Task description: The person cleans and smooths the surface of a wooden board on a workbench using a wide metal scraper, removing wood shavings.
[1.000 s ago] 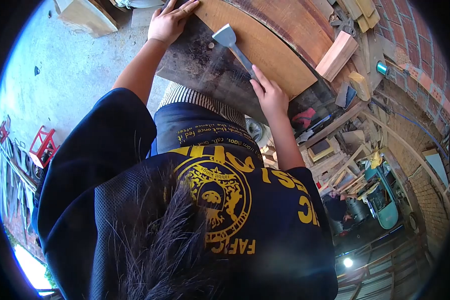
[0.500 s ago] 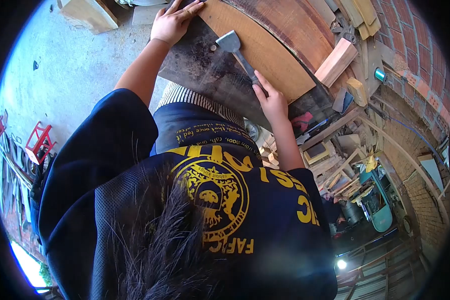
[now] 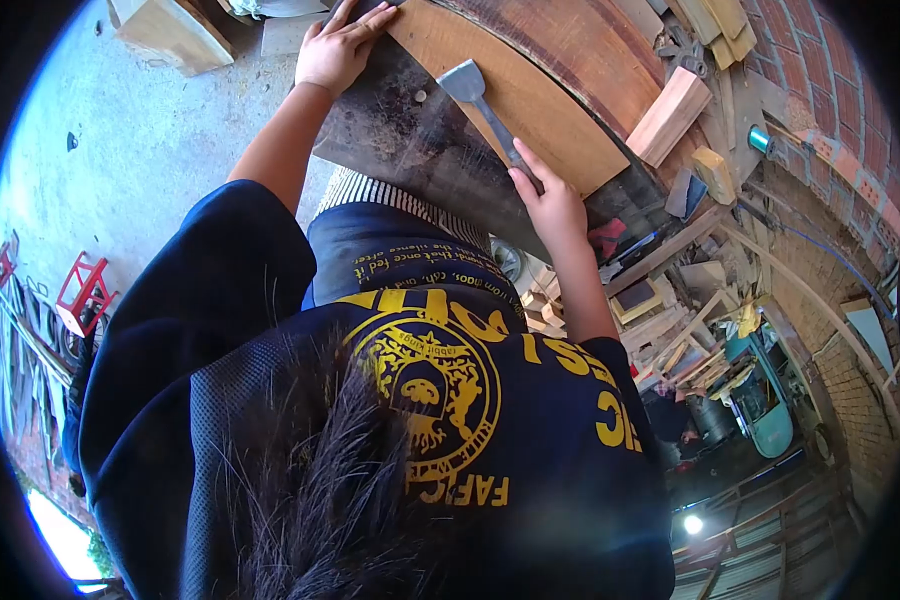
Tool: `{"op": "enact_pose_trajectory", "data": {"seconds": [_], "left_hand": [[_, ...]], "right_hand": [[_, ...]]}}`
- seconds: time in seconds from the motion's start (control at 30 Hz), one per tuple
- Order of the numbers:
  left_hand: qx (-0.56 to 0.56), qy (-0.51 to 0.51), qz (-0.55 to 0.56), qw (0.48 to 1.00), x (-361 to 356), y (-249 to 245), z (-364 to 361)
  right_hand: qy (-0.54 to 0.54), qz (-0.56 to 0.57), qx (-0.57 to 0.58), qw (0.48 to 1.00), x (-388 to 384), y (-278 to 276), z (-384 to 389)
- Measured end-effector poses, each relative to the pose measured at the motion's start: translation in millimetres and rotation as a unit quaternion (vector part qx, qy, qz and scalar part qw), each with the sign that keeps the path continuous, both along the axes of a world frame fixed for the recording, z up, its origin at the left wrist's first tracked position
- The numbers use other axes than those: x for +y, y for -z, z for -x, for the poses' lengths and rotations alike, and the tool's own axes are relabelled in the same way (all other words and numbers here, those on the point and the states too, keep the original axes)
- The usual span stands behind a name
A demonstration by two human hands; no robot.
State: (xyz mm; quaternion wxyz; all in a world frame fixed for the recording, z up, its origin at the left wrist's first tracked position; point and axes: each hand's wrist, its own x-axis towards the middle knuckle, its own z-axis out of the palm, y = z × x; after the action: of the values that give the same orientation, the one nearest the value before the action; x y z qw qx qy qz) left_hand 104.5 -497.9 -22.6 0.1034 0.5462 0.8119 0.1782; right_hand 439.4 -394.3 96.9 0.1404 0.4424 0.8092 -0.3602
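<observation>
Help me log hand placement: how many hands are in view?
2. The left hand lies flat at the top edge of the dark panel. The right hand grips the scraper, its blade at the curved wooden board. Background clutter may hide others.

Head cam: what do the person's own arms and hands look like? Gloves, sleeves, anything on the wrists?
No gloves: the left hand and right hand are both bare. The forearms are uncovered, and no watch or band shows at either wrist. The short, loose dark navy sleeves belong to a shirt with yellow lettering and a round emblem.
</observation>
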Motion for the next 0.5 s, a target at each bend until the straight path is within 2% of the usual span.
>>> {"op": "enact_pose_trajectory", "data": {"seconds": [0.07, 0.27, 0.3, 0.4, 0.5], "left_hand": [[-0.002, 0.0, -0.004, 1.0, 0, -1, 0], [-0.002, -0.013, -0.015, 1.0, 0, -4, -3], [0.0, -0.01, -0.022, 1.0, -1, -5, -3], [0.005, -0.009, -0.011, 1.0, 1, -3, -3], [-0.002, -0.017, -0.012, 1.0, 3, -5, -4]], "right_hand": [[-0.006, 0.006, -0.015, 1.0, 1, -4, -14], [-0.004, -0.017, 0.034, 0.999, -13, 16, -147], [-0.011, -0.015, -0.008, 1.0, -10, 16, -141], [-0.046, -0.046, 0.017, 0.998, -3, 12, -43], [-0.064, -0.072, 0.013, 0.995, -2, 5, -37]]}}
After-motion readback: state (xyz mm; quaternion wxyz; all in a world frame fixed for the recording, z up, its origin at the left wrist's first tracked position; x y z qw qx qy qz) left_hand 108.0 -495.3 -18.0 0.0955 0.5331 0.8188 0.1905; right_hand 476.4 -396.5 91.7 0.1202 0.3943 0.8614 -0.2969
